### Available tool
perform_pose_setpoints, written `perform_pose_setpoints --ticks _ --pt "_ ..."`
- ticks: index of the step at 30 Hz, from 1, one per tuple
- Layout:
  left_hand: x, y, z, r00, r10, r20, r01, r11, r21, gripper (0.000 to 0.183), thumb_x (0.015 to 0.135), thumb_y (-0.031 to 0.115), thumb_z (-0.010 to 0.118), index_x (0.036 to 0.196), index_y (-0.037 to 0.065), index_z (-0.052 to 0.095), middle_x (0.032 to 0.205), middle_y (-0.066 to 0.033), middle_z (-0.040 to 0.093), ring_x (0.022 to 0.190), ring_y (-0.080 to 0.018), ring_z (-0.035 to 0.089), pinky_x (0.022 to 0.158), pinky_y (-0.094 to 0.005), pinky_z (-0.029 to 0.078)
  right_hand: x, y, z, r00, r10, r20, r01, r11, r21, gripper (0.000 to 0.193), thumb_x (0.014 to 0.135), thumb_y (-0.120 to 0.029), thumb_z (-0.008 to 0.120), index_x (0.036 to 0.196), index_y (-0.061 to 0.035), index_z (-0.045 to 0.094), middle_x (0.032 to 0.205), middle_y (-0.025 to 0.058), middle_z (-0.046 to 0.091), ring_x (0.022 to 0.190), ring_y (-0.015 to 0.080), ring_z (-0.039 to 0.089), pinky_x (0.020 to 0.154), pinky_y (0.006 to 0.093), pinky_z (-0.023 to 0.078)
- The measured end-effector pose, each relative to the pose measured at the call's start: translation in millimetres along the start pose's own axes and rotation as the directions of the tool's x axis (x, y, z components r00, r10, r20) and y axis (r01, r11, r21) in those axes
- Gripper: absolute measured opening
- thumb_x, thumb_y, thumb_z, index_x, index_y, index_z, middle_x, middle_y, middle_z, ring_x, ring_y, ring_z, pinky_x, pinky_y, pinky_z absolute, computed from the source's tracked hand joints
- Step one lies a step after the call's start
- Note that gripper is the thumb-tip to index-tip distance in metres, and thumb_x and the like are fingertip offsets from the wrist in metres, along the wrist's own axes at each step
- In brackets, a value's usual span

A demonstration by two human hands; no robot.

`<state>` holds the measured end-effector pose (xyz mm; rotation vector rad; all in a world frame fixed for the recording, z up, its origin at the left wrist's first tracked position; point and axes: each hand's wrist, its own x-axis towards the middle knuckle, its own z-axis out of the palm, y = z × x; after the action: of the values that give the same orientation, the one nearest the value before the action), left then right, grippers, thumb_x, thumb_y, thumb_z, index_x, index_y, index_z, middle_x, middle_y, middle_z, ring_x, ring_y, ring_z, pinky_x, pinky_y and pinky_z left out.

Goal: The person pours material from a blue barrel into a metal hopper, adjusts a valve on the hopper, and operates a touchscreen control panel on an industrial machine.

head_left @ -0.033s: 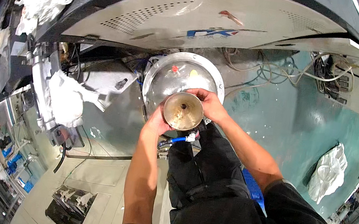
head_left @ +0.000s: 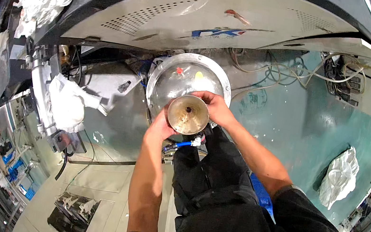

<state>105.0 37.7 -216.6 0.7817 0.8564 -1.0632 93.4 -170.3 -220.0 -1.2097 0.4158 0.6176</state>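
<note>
Between my two hands is a metal funnel, its wide mouth turned up toward me and a small dark hole at its middle. Brownish stains mark its inner wall. My left hand is closed around the funnel's left side. From the right and far side, my right hand grips it too, and the fingertips are partly hidden behind the rim. Below and beyond my hands stands a round metal vessel with a bolted flange, a red spot and a yellow spot on top. A blue hose with a white fitting runs just nearer than the funnel.
A large pale machine cabinet with vent slots spans the far side. Tangled cables lie at the far right on the green floor. A white plastic bag is farther right. White cloth hangs on equipment at the left.
</note>
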Motion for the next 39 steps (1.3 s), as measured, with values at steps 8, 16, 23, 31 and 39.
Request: perform_pose_setpoints --ticks 8,16,23,31,39 --pt "5.7 -14.7 -15.7 0.988 0.120 0.095 -0.104 0.982 -0.158 0.043 0.100 0.037 0.054 0.127 0.005 0.060 0.120 -0.0070 0.066 0.112 -0.0227 0.064 0.097 -0.0424 0.052 -7.0 16.4 -10.0 0.998 0.058 -0.024 -0.061 0.989 -0.135 0.034 0.097 -0.025 0.064 0.119 0.0012 0.066 0.102 0.0056 0.072 0.093 0.0100 0.064 0.084 0.0278 0.052" --pt "-6.4 -14.7 -16.2 0.890 0.438 0.123 -0.428 0.716 0.552 0.035 0.092 0.021 0.066 0.119 0.000 0.066 0.100 -0.0073 0.073 0.093 -0.0198 0.069 0.085 -0.0368 0.054 -26.2 35.0 -26.6 0.994 0.098 -0.039 -0.105 0.962 -0.251 0.034 0.097 -0.024 0.064 0.119 0.0012 0.066 0.102 0.0069 0.072 0.094 0.0122 0.064 0.087 0.0297 0.051" --pt "-13.9 -6.1 -12.4 0.718 0.616 0.325 -0.236 -0.225 0.945 0.035 0.076 0.034 0.075 0.105 0.014 0.070 0.092 -0.0140 0.073 0.088 -0.0358 0.069 0.072 -0.0464 0.056 -33.2 29.0 -31.6 0.989 0.110 -0.103 -0.147 0.852 -0.503 0.035 0.095 -0.028 0.066 0.116 -0.0012 0.067 0.101 0.0087 0.073 0.091 0.0132 0.065 0.086 0.0311 0.051" --pt "-6.0 -15.5 -13.9 0.660 0.685 0.310 -0.117 -0.314 0.942 0.042 0.076 0.036 0.074 0.115 0.023 0.068 0.094 -0.0073 0.074 0.086 -0.0301 0.071 0.074 -0.0421 0.056 -37.2 15.2 -26.8 0.991 0.089 -0.099 -0.127 0.848 -0.514 0.036 0.094 -0.028 0.064 0.118 -0.0014 0.067 0.101 0.0099 0.073 0.091 0.0148 0.066 0.086 0.0317 0.052" --pt "-20.3 -15.8 -1.1 0.625 0.757 0.192 -0.152 -0.123 0.981 0.032 0.076 0.036 0.075 0.103 0.018 0.071 0.097 -0.0103 0.073 0.089 -0.0336 0.070 0.076 -0.0449 0.056 -40.8 -7.2 -18.5 0.981 0.142 -0.129 -0.191 0.780 -0.595 0.041 0.094 -0.028 0.061 0.121 0.0019 0.065 0.106 0.0147 0.072 0.095 0.0190 0.067 0.087 0.0337 0.052"
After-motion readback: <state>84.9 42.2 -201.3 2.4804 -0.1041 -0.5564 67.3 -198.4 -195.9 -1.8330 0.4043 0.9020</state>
